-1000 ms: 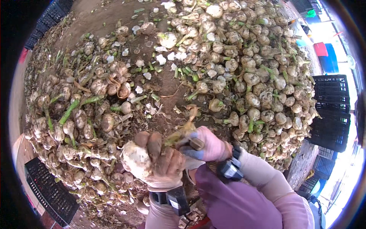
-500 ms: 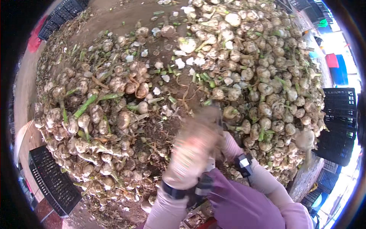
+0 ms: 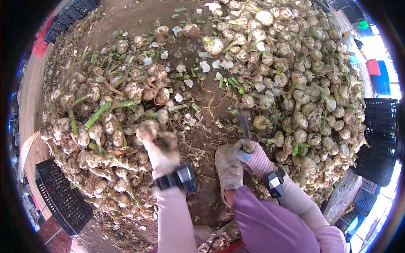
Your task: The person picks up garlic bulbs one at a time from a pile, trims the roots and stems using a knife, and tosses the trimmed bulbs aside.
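A dirt-caked garlic bulb (image 3: 146, 128) sits in the gloved left hand (image 3: 160, 152), fingers closed around it, raised over the left heap of bulbs (image 3: 97, 139); the hand is blurred. To its right, the gloved right hand (image 3: 253, 158) is clenched on the handle of a knife (image 3: 244, 124), the blade pointing up and away from the person. A shoe (image 3: 228, 168) rests on bare soil (image 3: 198, 135) between the hands. A larger heap (image 3: 295, 84) spreads to the right, with cut green stalks and loose white skins scattered between the piles. Black plastic crates (image 3: 63, 202) lie at lower left, and more crates (image 3: 377, 135) stand at the right edge.
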A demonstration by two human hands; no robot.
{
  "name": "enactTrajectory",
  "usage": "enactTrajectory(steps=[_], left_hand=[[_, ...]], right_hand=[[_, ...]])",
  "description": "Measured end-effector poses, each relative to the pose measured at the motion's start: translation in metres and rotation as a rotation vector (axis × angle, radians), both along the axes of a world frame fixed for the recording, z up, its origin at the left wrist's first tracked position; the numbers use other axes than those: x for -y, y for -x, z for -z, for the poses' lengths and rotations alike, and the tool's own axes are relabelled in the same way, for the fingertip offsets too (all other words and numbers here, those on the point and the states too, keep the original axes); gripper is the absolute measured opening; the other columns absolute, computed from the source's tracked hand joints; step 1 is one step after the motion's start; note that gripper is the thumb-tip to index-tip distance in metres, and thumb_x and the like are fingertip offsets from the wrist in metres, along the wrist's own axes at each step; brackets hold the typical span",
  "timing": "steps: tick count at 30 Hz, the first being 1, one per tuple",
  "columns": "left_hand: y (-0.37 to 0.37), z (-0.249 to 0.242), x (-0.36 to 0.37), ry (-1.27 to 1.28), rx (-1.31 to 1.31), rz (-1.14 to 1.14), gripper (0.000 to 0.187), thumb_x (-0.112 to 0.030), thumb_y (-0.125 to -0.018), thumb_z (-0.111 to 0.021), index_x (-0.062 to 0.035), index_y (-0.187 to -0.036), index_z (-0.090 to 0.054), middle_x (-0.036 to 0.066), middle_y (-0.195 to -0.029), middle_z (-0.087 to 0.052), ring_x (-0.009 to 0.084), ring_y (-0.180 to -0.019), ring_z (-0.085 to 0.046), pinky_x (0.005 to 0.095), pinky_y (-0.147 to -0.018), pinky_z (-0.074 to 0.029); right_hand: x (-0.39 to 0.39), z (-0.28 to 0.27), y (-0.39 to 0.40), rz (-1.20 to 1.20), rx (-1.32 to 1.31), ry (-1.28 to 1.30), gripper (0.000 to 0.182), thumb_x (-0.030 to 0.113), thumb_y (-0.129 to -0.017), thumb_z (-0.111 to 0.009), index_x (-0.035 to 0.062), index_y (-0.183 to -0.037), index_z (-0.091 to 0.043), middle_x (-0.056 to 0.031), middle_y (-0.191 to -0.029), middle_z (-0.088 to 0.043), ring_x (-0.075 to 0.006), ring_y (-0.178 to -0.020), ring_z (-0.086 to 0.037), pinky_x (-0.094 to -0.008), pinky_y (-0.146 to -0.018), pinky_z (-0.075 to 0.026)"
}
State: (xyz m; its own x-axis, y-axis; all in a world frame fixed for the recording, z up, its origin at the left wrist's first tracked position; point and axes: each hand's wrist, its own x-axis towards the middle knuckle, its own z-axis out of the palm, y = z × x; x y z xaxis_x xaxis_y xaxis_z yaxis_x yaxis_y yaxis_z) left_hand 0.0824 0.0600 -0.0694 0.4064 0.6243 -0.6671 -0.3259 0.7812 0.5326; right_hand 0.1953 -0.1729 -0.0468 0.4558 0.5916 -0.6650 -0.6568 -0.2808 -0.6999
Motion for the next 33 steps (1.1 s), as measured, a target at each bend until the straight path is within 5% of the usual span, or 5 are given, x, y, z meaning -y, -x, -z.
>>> enactTrajectory(steps=[8,10,18,20,33], left_hand=[[0.039,-0.056,0.055,-0.476,-0.233,0.665,0.039,-0.003,-0.074,-0.065,-0.0088,-0.109,-0.047,0.001,-0.079,-0.058,0.0099,-0.067,-0.058,0.0212,-0.055,-0.048],[0.061,-0.018,0.038,0.109,-0.055,0.695,0.042,0.002,-0.072,-0.064,-0.0077,-0.109,-0.046,0.004,-0.091,-0.060,0.0134,-0.080,-0.059,0.0271,-0.066,-0.052],[0.046,-0.088,0.037,0.013,0.016,0.827,0.054,-0.005,-0.068,-0.070,-0.0069,-0.117,-0.046,0.009,-0.107,-0.059,0.0239,-0.095,-0.059,0.0362,-0.079,-0.051],[0.045,-0.094,0.032,-0.682,-0.145,1.197,0.049,-0.004,-0.070,-0.068,-0.0076,-0.115,-0.049,0.008,-0.106,-0.059,0.0230,-0.093,-0.060,0.0350,-0.081,-0.051],[0.046,-0.103,0.054,0.135,0.133,1.294,0.063,-0.024,-0.057,-0.085,-0.0074,-0.109,-0.053,0.004,-0.100,-0.059,0.0150,-0.092,-0.056,0.0270,-0.079,-0.047]], right_hand=[[-0.015,-0.023,-0.016,-0.617,0.714,0.089,0.025,0.026,-0.071,-0.064,0.0094,-0.088,-0.057,-0.0147,-0.065,-0.053,-0.0280,-0.056,-0.051,-0.0335,-0.056,-0.045],[-0.022,-0.029,-0.017,-0.747,0.937,-0.050,0.025,0.025,-0.069,-0.064,0.0093,-0.087,-0.055,-0.0135,-0.066,-0.055,-0.0330,-0.059,-0.055,-0.0378,-0.055,-0.046],[-0.045,-0.067,-0.025,-0.992,1.054,-0.055,0.022,0.022,-0.067,-0.059,0.0094,-0.084,-0.053,-0.0134,-0.064,-0.055,-0.0351,-0.063,-0.058,-0.0431,-0.053,-0.045],[-0.046,-0.064,-0.024,-0.987,1.070,-0.059,0.022,0.023,-0.068,-0.059,0.0095,-0.084,-0.054,-0.0136,-0.064,-0.054,-0.0351,-0.062,-0.058,-0.0431,-0.052,-0.044],[-0.022,-0.002,-0.030,-0.934,1.252,-0.200,0.020,0.023,-0.067,-0.059,0.0105,-0.082,-0.055,-0.0119,-0.065,-0.056,-0.0317,-0.062,-0.059,-0.0403,-0.051,-0.045]])
